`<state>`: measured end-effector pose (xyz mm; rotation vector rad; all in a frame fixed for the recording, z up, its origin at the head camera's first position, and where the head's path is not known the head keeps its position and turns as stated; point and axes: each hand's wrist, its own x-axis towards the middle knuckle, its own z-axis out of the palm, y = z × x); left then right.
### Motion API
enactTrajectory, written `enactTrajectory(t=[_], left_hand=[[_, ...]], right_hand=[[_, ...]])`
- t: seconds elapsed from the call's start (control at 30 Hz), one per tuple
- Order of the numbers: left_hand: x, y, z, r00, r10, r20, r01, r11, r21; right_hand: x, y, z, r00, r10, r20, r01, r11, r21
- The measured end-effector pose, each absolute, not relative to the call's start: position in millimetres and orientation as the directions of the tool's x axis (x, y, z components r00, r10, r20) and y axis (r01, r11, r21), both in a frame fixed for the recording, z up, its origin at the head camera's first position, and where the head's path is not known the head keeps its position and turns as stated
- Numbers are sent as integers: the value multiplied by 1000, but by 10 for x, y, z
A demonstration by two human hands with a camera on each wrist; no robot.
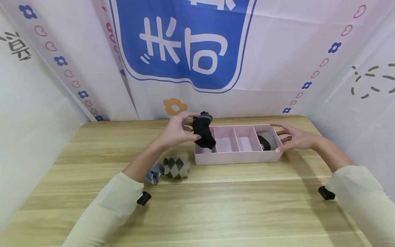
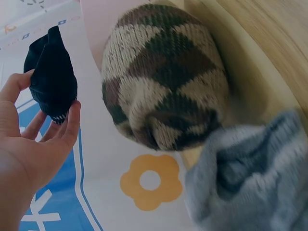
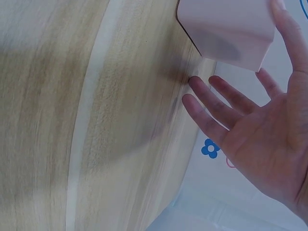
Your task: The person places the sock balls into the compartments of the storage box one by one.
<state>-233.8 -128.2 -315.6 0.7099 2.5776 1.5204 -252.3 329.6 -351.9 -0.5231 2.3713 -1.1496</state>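
Note:
My left hand (image 1: 177,132) pinches a folded black sock (image 1: 203,130) with a patterned cuff between thumb and fingers, over the leftmost compartment of a pink divided storage box (image 1: 236,157). In the left wrist view the black sock (image 2: 50,77) hangs between thumb and fingertips. My right hand (image 1: 297,137) spans the box's right end, thumb at the front corner and index finger at the back one. Its other fingers stand spread away from the box in the right wrist view. A grey and black sock (image 1: 267,140) lies in the rightmost compartment.
On the wooden table (image 1: 231,206), left of the box, sit a rolled argyle sock (image 1: 176,168) and a blue-grey sock (image 1: 153,174), the latter partly behind my left forearm. A printed white cloth (image 1: 271,68) hangs behind the table's far edge.

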Motion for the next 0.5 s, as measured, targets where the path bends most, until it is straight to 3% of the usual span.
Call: enactTrajectory(t=[0.5], left_hand=[[-2415, -951, -3170, -875, 454, 167, 335, 321, 886]], right_hand=[[-2518, 3307, -3529, -823, -519, -231, -126, 563, -817]])
